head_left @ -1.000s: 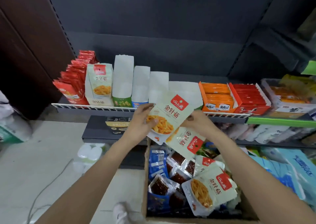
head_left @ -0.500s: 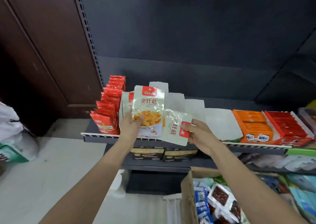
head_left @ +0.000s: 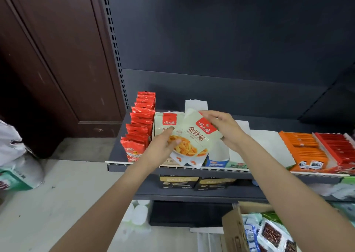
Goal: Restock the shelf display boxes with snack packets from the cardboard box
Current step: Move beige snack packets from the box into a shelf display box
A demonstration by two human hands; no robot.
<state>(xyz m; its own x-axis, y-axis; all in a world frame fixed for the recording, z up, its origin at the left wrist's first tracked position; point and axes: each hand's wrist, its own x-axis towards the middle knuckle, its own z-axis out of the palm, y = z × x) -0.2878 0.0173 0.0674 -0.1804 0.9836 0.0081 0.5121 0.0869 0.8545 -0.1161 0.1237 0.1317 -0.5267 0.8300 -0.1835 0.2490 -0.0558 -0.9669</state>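
Snack packets (head_left: 269, 234) lie heaped in the cardboard box (head_left: 233, 230) at the lower right of the frame, glossy plastic pouches with clear windows over something dark, so plenty looks left to shelve. Above it, mid-frame, both hands grasp a pale green packet (head_left: 196, 136), a flat, shiny pouch with a red label and a picture of yellow strands: the left hand (head_left: 163, 146) pinches its lower left edge, the right hand (head_left: 224, 130) holds its upper right corner. It is tilted and seems to have at least one more like it underneath. It hovers over the front of the shelf (head_left: 172, 168), just before a display box (head_left: 163, 124) that already shows a matching packet. Left of that, a row of crinkly red packets (head_left: 138, 128) stands full. In the judgement of an onlooker, the job is midway: the white card boxes (head_left: 263, 146) right of the hands look unfilled, while orange boxes (head_left: 307, 151) at the far right are stocked.
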